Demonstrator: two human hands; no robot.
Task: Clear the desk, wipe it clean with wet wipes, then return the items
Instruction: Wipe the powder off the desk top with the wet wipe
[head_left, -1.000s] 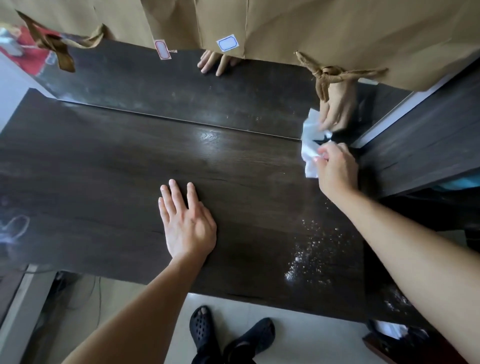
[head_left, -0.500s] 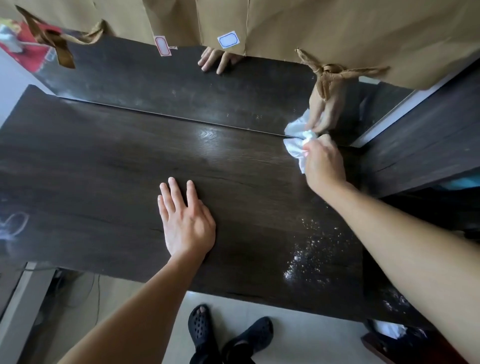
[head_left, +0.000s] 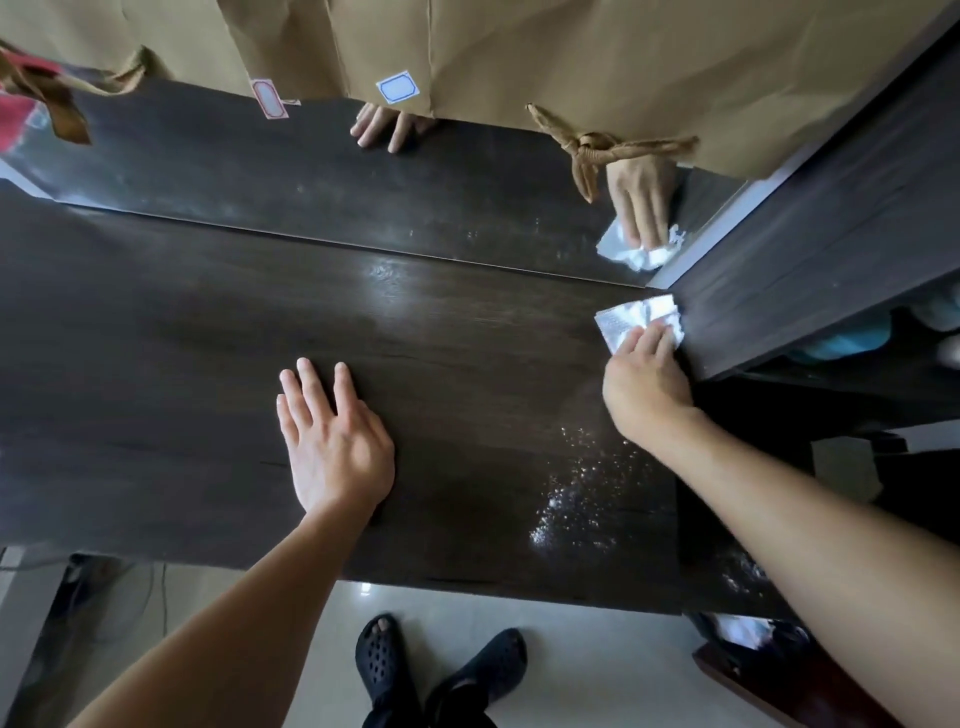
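Your desk (head_left: 467, 364) is one dark wood-grain slab whose long axis runs left to right across the head view. Along its far edge stands a mirror (head_left: 311, 192), its upper part covered by brown paper (head_left: 519, 52). On that paper you can count two labels, one red-bordered (head_left: 269, 98) and one blue-bordered (head_left: 397, 88), and two brown ribbon bows, one at the far left (head_left: 57, 104) and one towards the right (head_left: 597, 148). A dark wooden side unit (head_left: 805, 270) closes off the right end of the desk. Below the near edge is pale floor, with your two black perforated clogs (head_left: 441, 670) on it.

There is one wet wipe (head_left: 634, 317), crumpled and white, in the far right corner of the desk, touching the foot of the side unit and near the mirror. Its longer side lies left to right, roughly parallel with the desk's back edge.

Both your hands are in view. Your right hand (head_left: 644, 384) rests on the wipe with its fingers laid fairly straight, pressing it to the wood rather than curling round it. Your left hand (head_left: 335, 441) lies flat on the middle of the desk, fingers released and pointing away from you, holding nothing.

One patch of white specks (head_left: 582, 493) sits near the front right, under your right forearm.
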